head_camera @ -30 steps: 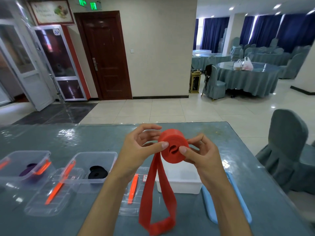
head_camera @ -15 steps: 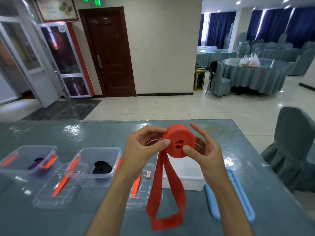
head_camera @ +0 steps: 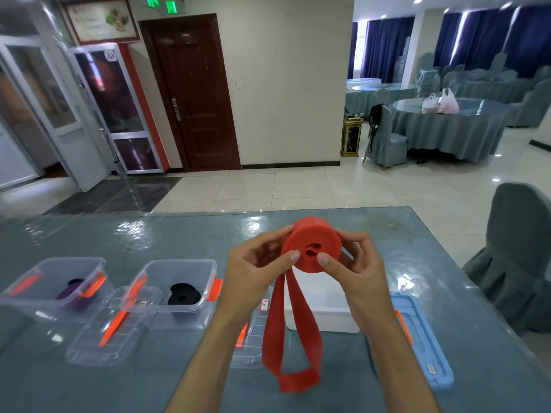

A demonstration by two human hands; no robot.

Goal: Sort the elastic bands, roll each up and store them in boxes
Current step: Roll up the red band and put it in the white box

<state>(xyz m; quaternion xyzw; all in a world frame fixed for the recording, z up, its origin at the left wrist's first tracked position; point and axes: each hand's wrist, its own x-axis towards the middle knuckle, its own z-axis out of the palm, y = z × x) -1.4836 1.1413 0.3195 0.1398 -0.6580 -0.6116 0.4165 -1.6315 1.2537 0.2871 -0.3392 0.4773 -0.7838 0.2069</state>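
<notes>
Head view. Rolling step in hand: red flat elastic band (head_camera: 310, 251) partly wound into a thick coil, held in the air above the grey-blue glossy table (head_camera: 185, 236). Left hand (head_camera: 256, 263) pinching the coil's left side, thumb on the near face, fingers behind. Right hand (head_camera: 354, 263) gripping the right side likewise, thumb beside the centre hole. Both hands clamped on the same coil, close together, thumbs nearly meeting. Unwound tail hanging as a long loop between the forearms, its lowest fold near the table; contact not determinable. White opaque plastic box (head_camera: 325, 308) directly below and behind the coil, judged the likely destination. Clear plastic box with orange clips (head_camera: 182, 269) to the left, holding a black rolled band (head_camera: 183, 296); further left, a second clear box (head_camera: 53, 263) holding a purple rolled band (head_camera: 73, 293). Light blue plastic lid (head_camera: 429, 353) lying flat at right. Next move judged: more turns to take up the hanging loop, tension kept so the coil stays tight.
</notes>
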